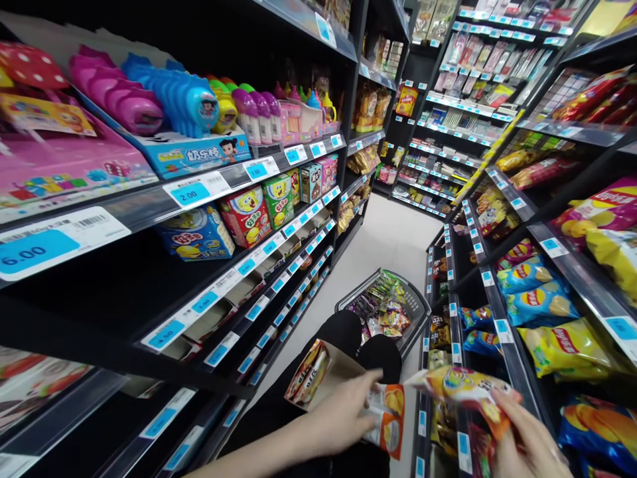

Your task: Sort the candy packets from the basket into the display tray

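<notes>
My left hand (343,410) reaches across my lap, its blurred fingers closed on an orange and white snack packet (393,418). Under that wrist, an open cardboard box (343,372) rests on my dark-clothed legs, with a few orange and white packets (309,378) standing at its left end. At the lower right, my right hand (527,438) grips a yellow, white and red snack bag (462,385) by its right end. This bag is smeared by motion and hangs in front of the right-hand shelves.
A grey basket (423,309) full of snack packets stands on the pale floor (383,245) beyond my knees. Left shelves (219,309) hold candy toys and small boxes, such as a red box (246,216). Crisp bags (567,345) fill the right shelves; another rack (468,99) closes the aisle's end.
</notes>
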`<state>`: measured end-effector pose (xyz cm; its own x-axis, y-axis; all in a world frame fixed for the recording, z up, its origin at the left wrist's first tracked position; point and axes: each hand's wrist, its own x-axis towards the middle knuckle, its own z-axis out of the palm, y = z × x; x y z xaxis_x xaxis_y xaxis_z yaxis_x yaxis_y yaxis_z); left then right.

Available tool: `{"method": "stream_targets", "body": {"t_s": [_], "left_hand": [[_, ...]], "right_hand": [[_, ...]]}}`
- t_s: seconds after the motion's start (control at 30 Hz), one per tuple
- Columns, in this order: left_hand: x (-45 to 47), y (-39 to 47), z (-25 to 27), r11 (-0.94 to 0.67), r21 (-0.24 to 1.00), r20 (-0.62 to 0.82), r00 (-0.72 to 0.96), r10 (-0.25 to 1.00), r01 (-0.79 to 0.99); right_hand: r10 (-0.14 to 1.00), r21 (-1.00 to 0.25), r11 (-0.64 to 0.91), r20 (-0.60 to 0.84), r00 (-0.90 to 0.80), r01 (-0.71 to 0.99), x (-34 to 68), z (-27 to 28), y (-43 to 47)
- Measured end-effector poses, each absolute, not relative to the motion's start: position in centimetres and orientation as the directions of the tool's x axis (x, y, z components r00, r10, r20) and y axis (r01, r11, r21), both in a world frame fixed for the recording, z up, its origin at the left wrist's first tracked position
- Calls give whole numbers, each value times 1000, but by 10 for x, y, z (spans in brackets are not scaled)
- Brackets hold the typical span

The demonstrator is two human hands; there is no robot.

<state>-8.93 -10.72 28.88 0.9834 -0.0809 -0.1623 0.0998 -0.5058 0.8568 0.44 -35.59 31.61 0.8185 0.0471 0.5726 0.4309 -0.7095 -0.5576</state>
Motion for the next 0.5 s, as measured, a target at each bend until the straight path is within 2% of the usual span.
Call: {"method": "stream_targets", "body": {"t_s": [0.07,0.13,0.17,0.23,0.3,0.4,0.5], "left_hand": [[-90,-117,266,-681,732,-284,917,-279,20],[-90,-129,241,-772,633,-323,890,-322,-49],[-89,-137,228,-794,605,-321,893,-316,-63],[-84,-153,204,-807,581,-282,904,-322,-106],[-77,-167,182,-817,567,-253,922,-293,-104],[-66,-178,155,-846,533,-257,948,-186,-22],[-59,-173,143,-858,513,-242,953,-181,-33]], "right_hand": [[82,-413,-862,458,885,294,24,299,-361],[84,-278,-944,319,944,178,44,279,-362],[65,-263,-955,268,961,138,54,268,-360],[34,-338,-935,209,977,105,77,247,-355],[-4,-499,-862,181,984,88,103,230,-348],[-119,-773,-634,68,991,-23,141,212,-338],[-108,-888,-455,-22,994,-69,162,197,-330]]}}
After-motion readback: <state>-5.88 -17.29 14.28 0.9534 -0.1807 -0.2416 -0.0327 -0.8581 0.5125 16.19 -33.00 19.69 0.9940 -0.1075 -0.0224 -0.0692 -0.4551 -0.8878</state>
